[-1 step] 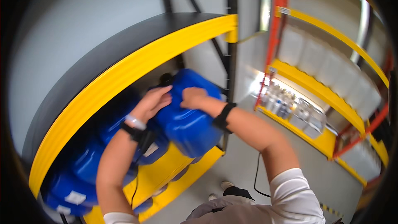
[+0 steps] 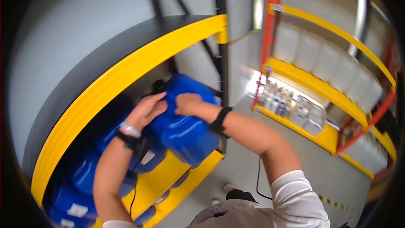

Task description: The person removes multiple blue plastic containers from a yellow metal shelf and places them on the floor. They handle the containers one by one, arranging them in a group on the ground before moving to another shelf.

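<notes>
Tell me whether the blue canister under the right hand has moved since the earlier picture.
No, not noticeably: against the black upright, the blue canister sits about the same; the whole view shifted.

Industrial storeroom
Yellow-beamed racks (image 2: 126, 69) hold blue canisters (image 2: 187, 141), pale containers (image 2: 320, 57) and small bottles (image 2: 280, 100); striped tape (image 2: 335, 203) marks the grey floor (image 2: 240, 164).

The right hand (image 2: 188, 104) is hiding the part of the blue jug (image 2: 190, 137) it is gripping. Shadow is hiding the backs of the neighbouring jugs (image 2: 86, 175). Far bottles (image 2: 276, 100) are looking too small to tell apart. The left sleeve (image 2: 119, 224) is running off the lower edge.
</notes>
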Motion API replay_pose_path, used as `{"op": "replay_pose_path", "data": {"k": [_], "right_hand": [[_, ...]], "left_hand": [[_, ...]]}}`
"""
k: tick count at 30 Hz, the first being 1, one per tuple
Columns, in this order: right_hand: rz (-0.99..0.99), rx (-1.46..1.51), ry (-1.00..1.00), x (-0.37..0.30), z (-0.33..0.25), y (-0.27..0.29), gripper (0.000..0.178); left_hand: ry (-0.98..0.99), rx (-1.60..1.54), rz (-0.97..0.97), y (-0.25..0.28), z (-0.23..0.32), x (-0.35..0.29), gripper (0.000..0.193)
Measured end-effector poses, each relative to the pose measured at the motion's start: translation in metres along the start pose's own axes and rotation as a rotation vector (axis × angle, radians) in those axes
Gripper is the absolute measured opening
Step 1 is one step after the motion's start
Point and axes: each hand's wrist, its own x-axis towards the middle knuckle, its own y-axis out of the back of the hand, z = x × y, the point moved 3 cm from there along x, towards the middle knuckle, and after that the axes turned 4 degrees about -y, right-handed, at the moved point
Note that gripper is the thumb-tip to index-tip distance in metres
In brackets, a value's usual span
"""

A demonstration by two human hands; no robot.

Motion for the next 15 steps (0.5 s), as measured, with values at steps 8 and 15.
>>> {"op": "replay_pose_path", "data": {"k": [8, 15], "right_hand": [[-0.016, 0.105, 0.079, -0.069, 0.038, 0.0, 0.026], [-0.012, 0.293, 0.123, -0.127, 0.068, -0.007, 0.027]], "left_hand": [[0.244, -0.108, -0.262, -0.073, -0.02, -0.017, 0.027], [0.326, -0.083, -0.273, -0.126, -0.036, -0.055, 0.04]]}}
